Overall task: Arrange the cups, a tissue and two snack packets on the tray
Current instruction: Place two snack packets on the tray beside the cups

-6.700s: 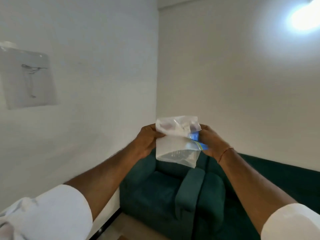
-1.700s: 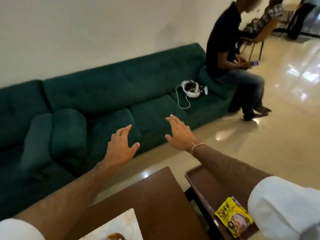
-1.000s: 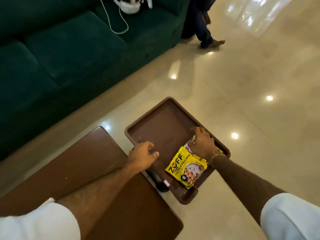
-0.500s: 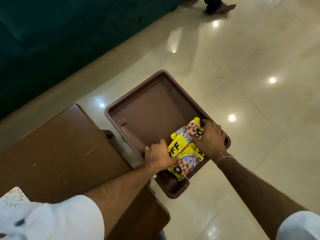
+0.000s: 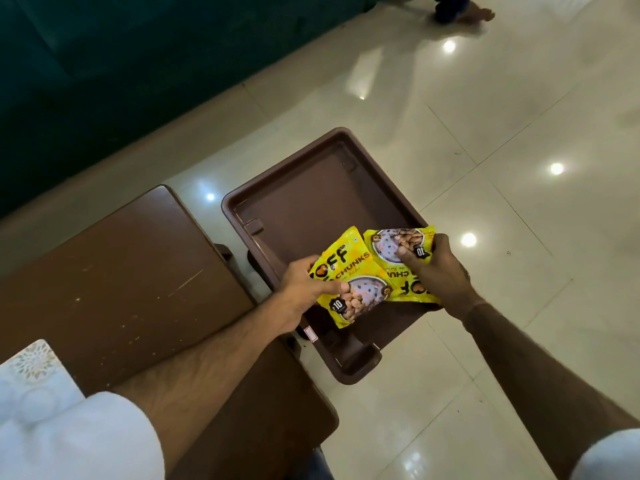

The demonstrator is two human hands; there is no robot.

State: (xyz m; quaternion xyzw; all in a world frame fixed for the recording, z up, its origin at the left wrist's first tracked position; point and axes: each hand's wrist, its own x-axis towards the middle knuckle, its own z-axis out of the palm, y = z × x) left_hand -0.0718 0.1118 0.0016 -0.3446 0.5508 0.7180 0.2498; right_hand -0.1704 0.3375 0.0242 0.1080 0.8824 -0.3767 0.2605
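Observation:
A brown plastic tray [image 5: 313, 199] sits to the right of a brown wooden table, its far half bare. Two yellow snack packets are held just above its near half. My left hand [image 5: 300, 292] grips the left packet [image 5: 349, 277] by its left edge. My right hand [image 5: 437, 268] grips the right packet [image 5: 398, 247], which lies turned upside down, thumb pressed on its face. The two packets overlap slightly in the middle. No cups are in view.
The brown table [image 5: 117, 275] fills the left, with a white patterned tissue [image 5: 33, 358] at its near-left corner. A dark green sofa [image 5: 104, 64] runs along the top left. Glossy cream floor tiles [image 5: 519, 133] lie to the right. Another person's foot [image 5: 460, 10] shows at the top.
The stacked packets have been separated: my left hand took one and drew it left, while my right hand holds the other to the right. The view tilted further down.

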